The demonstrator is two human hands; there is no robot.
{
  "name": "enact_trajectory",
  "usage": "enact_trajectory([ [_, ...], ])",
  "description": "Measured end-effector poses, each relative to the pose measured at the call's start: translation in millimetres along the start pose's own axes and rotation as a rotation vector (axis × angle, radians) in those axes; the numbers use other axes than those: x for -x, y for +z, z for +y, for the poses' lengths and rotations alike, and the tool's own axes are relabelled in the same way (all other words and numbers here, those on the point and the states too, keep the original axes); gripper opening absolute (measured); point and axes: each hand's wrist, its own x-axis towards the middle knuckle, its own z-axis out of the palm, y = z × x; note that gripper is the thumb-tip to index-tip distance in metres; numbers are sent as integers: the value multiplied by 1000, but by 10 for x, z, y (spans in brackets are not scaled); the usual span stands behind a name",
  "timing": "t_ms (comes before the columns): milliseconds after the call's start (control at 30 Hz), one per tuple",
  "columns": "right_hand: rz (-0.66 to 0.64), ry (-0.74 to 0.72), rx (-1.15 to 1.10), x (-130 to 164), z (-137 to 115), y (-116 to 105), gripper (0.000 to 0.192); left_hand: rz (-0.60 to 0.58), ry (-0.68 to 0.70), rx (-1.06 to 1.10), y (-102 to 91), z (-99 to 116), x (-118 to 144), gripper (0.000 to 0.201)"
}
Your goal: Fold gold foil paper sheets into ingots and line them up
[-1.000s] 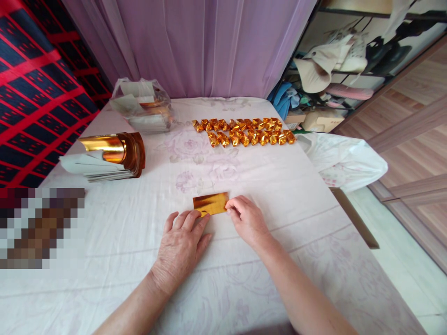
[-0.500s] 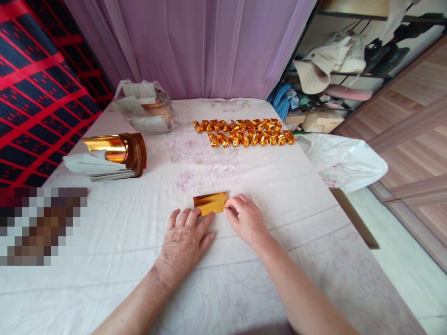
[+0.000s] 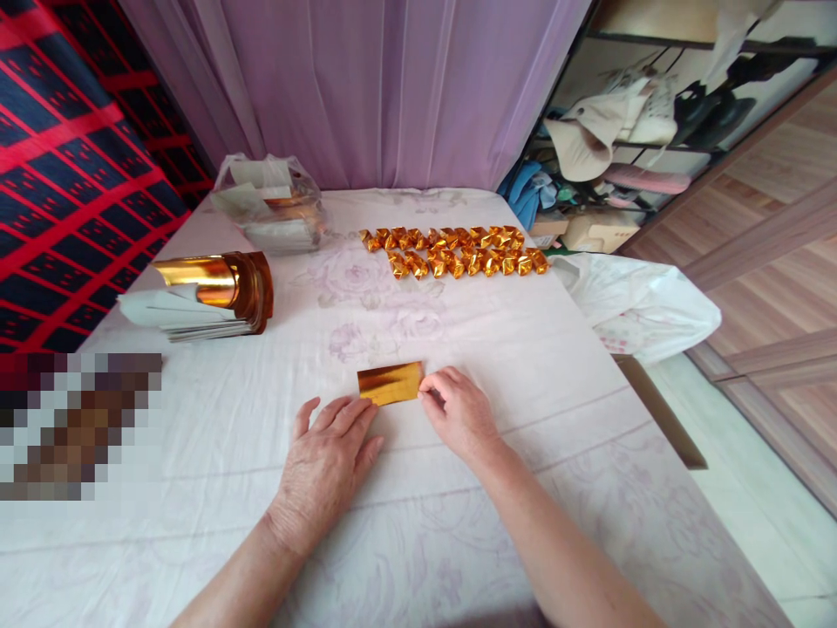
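My right hand (image 3: pixel 461 417) is pinching the gold foil (image 3: pixel 392 382); my left hand (image 3: pixel 325 458), loosely open, is touching its near edge, where even pressure should prevent creases.

On the desk (image 3: pixel 418 515), the sheet (image 3: pixel 391 384) lies between the hands: left hand (image 3: pixel 332 453) at its near left edge, right hand (image 3: pixel 459 412) at its right end. Behind it, towards the far right, the pieces (image 3: pixel 441 263) sit in two rows (the front one reaching further right). The stack (image 3: pixel 252 296) is at the left, the bag (image 3: pixel 268 205) behind that. The curtain (image 3: pixel 366 96) hangs behind the desk; the sack (image 3: pixel 654 301) lies off its right edge.
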Motion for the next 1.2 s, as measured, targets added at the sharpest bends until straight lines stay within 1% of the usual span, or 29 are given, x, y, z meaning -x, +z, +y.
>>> enact_trajectory([
  [167,-6,0,7,-3,5,2,11,62,-14,26,3,-101,-5,29],
  [300,5,-1,7,3,10,15,9,96,-54,44,-4,-180,-26,25],
  [433,8,-13,6,13,14,16,24,134,-115,7,5,-235,-51,19],
  [500,-4,-30,8,17,14,9,24,149,-136,0,23,-248,-63,18],
  [667,5,-55,-57,29,33,2,15,148,-161,0,77,-270,-75,37],
  [733,12,-58,-101,32,52,6,14,134,-163,12,93,-284,-72,39],
  [900,8,-47,-157,38,90,15,11,126,-170,91,112,-322,-64,29],
  [1033,25,-20,-122,41,90,10,14,122,-177,163,105,-331,-67,19],
  [1200,20,9,-108,39,67,7,14,116,-155,196,81,-303,-86,12],
])
